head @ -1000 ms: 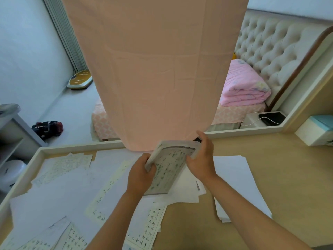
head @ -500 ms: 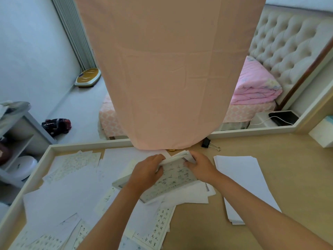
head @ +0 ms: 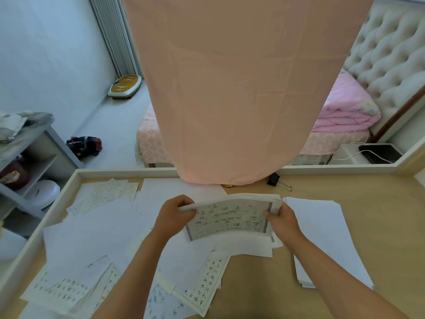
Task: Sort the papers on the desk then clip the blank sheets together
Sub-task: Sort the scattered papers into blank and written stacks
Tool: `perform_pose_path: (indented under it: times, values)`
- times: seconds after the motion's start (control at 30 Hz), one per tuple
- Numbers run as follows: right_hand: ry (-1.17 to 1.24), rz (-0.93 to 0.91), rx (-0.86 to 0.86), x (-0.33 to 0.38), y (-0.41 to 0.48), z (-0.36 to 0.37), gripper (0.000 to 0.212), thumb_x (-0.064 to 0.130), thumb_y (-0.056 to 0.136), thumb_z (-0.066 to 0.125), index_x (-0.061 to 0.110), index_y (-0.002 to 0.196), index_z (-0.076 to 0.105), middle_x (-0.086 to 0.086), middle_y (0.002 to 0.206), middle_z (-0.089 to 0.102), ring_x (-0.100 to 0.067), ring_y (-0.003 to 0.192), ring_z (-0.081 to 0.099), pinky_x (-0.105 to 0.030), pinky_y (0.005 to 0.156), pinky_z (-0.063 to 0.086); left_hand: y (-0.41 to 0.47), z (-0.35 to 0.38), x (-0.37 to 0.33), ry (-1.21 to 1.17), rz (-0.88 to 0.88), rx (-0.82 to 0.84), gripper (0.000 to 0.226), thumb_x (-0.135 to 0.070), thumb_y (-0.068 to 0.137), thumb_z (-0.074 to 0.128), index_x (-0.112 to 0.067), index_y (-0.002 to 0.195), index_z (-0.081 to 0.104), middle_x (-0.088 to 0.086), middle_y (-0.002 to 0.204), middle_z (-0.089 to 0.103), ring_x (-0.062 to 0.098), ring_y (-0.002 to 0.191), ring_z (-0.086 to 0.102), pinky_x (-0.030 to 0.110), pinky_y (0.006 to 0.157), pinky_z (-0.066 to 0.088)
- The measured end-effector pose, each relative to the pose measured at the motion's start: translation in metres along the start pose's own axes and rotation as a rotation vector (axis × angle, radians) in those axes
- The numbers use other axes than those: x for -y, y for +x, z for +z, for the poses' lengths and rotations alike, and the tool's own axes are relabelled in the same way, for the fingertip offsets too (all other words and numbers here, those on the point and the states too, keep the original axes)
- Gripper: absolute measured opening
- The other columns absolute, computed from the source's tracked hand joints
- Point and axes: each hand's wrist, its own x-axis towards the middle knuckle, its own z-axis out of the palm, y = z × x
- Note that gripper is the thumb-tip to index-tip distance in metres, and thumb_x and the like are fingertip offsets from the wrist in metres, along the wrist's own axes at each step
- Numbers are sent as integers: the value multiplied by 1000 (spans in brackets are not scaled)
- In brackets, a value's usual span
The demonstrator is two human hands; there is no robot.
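Sorting step: left hand (head: 172, 215), right hand (head: 281, 218) grasp written stack (head: 230, 217) ends; next, park it clear of blank pile (head: 322, 231), three o'clock.

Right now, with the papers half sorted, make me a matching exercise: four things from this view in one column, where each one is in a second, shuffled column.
Things
1. binder clip
2. stack of blank sheets
3. bundle of written pages
4. folded pink quilt

Places
A. on the bed
B. gripped between the left hand and right hand
C. on the desk by the hem of the peach cloth
D. flat on the desk, right of the right hand

Pairs: 1-C, 2-D, 3-B, 4-A
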Motion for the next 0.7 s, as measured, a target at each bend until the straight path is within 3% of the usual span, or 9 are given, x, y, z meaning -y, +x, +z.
perform_pose_path:
  times: [0.1,0.2,0.27,0.4,0.47,0.57,0.63,0.7]
  values:
    - [-8,29,18,-8,-7,5,28,0,87,66,24,99,61,6,98,67,-12,90,62,-20,65,47,-14,21,10,-327,-85,-160,20,0,81,66,-16,88,57,-3,90,73,15,84,67,24,65,53]
    - [-24,26,25,-13,-11,9,32,-3,87,66,24,104,59,4,99,66,-10,89,62,-18,60,46,-23,36,15,-502,-139,-299,18,-18,83,71,-20,95,56,-2,96,67,17,85,64,31,69,54]
    - [-39,25,10,-15,-11,14,37,-3,87,64,24,110,56,8,101,64,-8,93,60,-16,62,46,-24,42,14,-534,-143,-381,17,-29,84,70,-22,93,56,-2,94,62,16,81,58,33,70,49]
    - [-59,-4,11,-26,-14,27,39,-1,93,58,21,125,52,5,111,63,-13,103,60,-14,71,47,-24,50,10,-430,-116,-390,13,-14,91,62,-25,90,54,-8,90,59,9,79,56,28,69,45]
    - [-75,-11,7,-31,-14,29,36,2,96,54,16,130,52,2,116,62,-17,108,59,-14,74,46,-22,42,14,-285,-39,-346,14,-14,91,62,-27,89,58,-12,88,63,5,81,60,25,69,45]
    - [-114,-22,9,-31,-14,27,33,6,99,52,16,131,53,3,117,63,-18,110,60,-11,72,45,-10,20,17,218,218,-246,3,-29,91,64,-30,94,63,-18,86,68,5,74,62,16,61,42]
    - [-151,-49,8,-25,-16,26,30,10,100,51,18,128,55,7,114,65,-15,109,61,-12,72,45,-1,12,5,552,364,-70,21,-46,88,60,-32,104,63,-17,91,68,8,74,62,20,65,42]
    - [-165,-95,18,-13,-22,28,24,10,100,50,23,120,56,14,107,64,-10,103,62,-12,70,46,6,18,-11,749,456,98,30,-46,88,55,-32,114,59,-13,99,68,14,85,63,28,74,44]
